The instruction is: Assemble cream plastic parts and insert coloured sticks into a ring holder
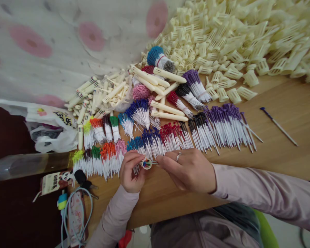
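Note:
My left hand [130, 171] is closed round a short cream pen barrel [146, 164], held end-on so several coloured refill tips show inside its round mouth. My right hand [188, 169], with a ring on one finger, pinches a thin refill at that mouth. Both hands hover over the wooden table [286, 137], just in front of rows of coloured-capped refills [170, 136]. Assembled cream pens [167, 112] lie further back.
A big heap of cream slotted pen parts [235, 38] fills the far right. One loose refill [279, 126] lies alone at right. Plastic bags [51, 127], a cable [74, 220] and keys [84, 182] sit at left. A flowered cloth [67, 44] covers the back left.

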Demonstrator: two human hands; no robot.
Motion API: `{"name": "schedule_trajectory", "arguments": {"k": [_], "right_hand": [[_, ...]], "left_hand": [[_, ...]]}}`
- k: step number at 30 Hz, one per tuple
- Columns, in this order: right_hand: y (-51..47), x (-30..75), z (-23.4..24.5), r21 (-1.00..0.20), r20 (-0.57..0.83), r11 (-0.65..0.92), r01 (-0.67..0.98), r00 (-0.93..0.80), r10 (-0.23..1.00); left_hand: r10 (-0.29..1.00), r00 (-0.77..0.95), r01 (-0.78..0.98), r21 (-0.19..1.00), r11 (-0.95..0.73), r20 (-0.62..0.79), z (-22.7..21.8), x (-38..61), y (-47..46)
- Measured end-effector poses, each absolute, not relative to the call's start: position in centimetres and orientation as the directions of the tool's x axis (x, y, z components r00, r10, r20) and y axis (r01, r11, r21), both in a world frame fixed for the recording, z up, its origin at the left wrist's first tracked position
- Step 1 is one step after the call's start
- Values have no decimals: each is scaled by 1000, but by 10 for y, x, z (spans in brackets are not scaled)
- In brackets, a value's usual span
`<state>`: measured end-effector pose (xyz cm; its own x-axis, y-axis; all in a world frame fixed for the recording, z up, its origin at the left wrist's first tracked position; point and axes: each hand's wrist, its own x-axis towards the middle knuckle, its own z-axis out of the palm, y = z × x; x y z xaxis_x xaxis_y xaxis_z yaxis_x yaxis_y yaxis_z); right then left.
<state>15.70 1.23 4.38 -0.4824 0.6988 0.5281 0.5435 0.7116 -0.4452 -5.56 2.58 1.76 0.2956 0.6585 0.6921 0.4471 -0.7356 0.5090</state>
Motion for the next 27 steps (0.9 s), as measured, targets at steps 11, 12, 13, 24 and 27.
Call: {"name": "schedule_trajectory", "arguments": {"k": [11,12,13,24,27], "right_hand": [[13,158,44,-479,497,700,529,-494,714],[13,158,44,-476,488,701,531,-504,713],[13,158,44,-471,484,702,534,-508,712],[13,159,43,-452,480,714,534,-529,700],[13,158,44,-446,483,708,548,-519,705]], "left_hand": [[639,335,527,424,-736,693,20,-58,28],[636,335,535,415,-736,696,20,-58,28],[632,331,541,408,-736,700,20,-59,28],[603,303,544,386,-745,738,20,-58,29],[607,309,554,380,-741,732,20,-58,30]]}}
